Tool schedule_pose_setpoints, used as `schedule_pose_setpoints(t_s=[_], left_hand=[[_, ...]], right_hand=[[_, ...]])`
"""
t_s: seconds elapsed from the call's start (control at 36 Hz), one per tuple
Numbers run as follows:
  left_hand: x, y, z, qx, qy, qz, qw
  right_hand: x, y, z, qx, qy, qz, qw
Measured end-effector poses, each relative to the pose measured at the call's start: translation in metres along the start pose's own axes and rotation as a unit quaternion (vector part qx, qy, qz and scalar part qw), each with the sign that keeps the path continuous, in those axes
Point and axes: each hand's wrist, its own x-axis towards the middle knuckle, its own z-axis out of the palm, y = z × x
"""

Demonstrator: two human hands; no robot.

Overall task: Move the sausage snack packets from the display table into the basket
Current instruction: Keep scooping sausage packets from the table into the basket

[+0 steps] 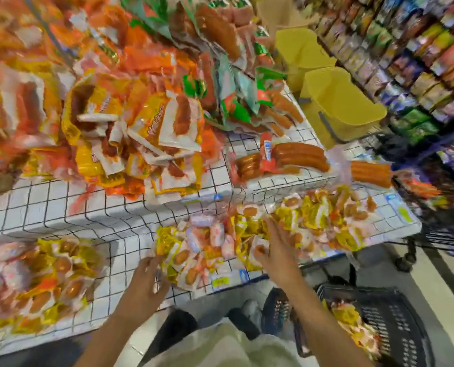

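A heap of yellow and white sausage snack packets (247, 234) lies on the near shelf of the white wire-grid display table (130, 229). My left hand (147, 280) rests at the heap's near left edge, fingers curled against the packets. My right hand (276, 249) reaches into the middle of the heap, fingers spread over the packets; the blur hides whether it grips one. The black plastic basket (395, 321) stands on the floor at lower right with several yellow packets (353, 327) inside.
More packets are piled at lower left (35, 282) and on the upper tier (130, 133). Long sausage packs (300, 154) lie at the right end. Yellow bins (337, 107) and a stocked shelf (419, 62) stand to the right. A dark cart (448, 229) stands behind the table's corner.
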Motion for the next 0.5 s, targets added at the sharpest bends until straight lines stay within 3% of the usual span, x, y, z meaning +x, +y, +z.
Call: schedule_pose_setpoints(t_s=[0.22,0.36,0.5], left_hand=[[-0.014,0.013,0.011,0.009,0.024,-0.049,0.998],[-0.018,0.023,0.013,0.014,0.093,-0.061,0.994],[-0.013,0.035,0.011,-0.049,0.083,0.036,0.995]], right_hand=[[0.041,0.014,0.0,-0.169,-0.042,-0.066,0.982],[0.042,0.018,0.007,-0.123,0.045,-0.11,0.985],[0.036,0.017,0.014,-0.038,0.093,-0.093,0.991]])
